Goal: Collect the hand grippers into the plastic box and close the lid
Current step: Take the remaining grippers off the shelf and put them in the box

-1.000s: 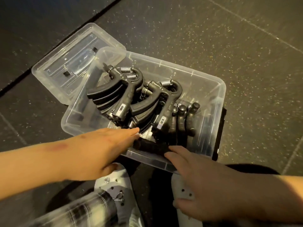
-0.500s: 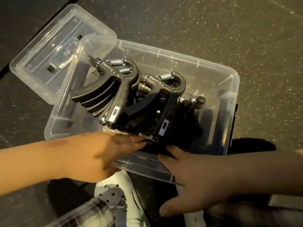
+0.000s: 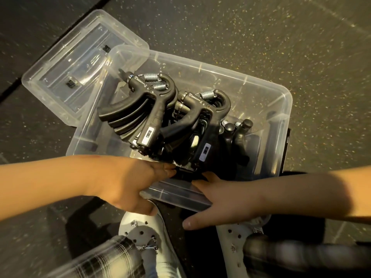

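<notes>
A clear plastic box (image 3: 289, 101) stands on the dark floor with no lid on it. Inside lie several black hand grippers with steel springs, one stack at the left (image 3: 152, 109) and another in the middle (image 3: 200, 121), with more handles standing at the right (image 3: 239, 133). My left hand (image 3: 128, 183) grips the box's near wall, fingers over the rim beside a black handle and thumb outside below. My right hand (image 3: 226, 199) holds the same wall further right in the same way. The clear lid (image 3: 60, 73) lies upside down behind the box's left end, partly under it.
Two white perforated shoes (image 3: 144, 233) (image 3: 236, 237) sit right below the box's near side, with plaid trouser legs (image 3: 104, 259) at the bottom edge. A flat black object (image 3: 286, 149) lies against the box's right side. Speckled dark floor surrounds everything.
The box now appears nearer and larger, with both hands still at its near edge. My thumbs have moved down outside the near wall.
</notes>
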